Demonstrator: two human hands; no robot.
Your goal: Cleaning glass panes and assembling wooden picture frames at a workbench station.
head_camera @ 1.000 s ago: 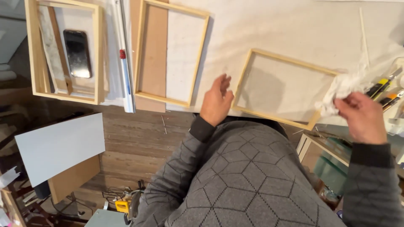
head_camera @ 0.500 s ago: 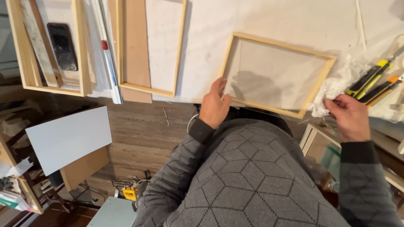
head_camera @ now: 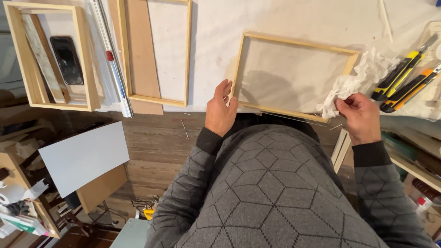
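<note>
A light wooden frame with a clear pane inside lies on the white table cover near the front edge. My left hand rests with fingers apart against the frame's near left corner. My right hand pinches a crumpled white paper towel that lies over the frame's right side. I wear a grey patterned sweater.
Two yellow and orange utility knives lie to the right of the towel. A second wooden frame over a brown board sits at the centre left. A deeper frame holding a black phone is at the far left. A white panel stands below on the floor.
The view has shifted so the frame sits more central. My right hand has drawn the paper towel closer to the frame's right edge. My left hand stays at the left corner.
</note>
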